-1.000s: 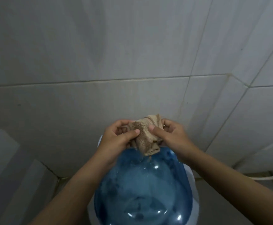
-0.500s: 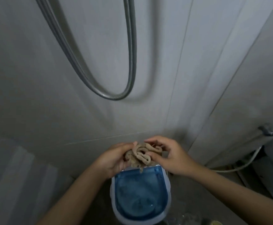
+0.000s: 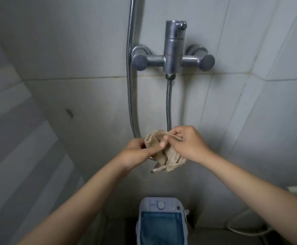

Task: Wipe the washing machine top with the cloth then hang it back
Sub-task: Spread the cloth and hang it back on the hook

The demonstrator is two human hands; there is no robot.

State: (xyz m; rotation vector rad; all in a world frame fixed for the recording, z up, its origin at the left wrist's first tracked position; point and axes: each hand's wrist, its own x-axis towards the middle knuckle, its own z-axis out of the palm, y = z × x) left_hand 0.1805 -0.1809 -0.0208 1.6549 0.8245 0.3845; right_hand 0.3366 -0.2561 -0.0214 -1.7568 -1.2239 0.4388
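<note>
One beige cloth point(image 3: 163, 151), bunched, is held in mid-air between two hands, well above the one washing machine point(image 3: 162, 221) at the lower edge. The left hand point(image 3: 135, 154) pinches its left side between thumb and fingers; the right hand point(image 3: 186, 144) grips its upper edge, fingers closed. One chrome shower mixer point(image 3: 173, 55) with two knobs is on the tiled wall point(image 3: 64, 50); two runs of metal hose point(image 3: 130, 85) hang down behind the cloth.

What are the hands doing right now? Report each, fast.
Left hand: closed, pinching the beige cloth.
Right hand: closed, pinching the same cloth's upper edge.
</note>
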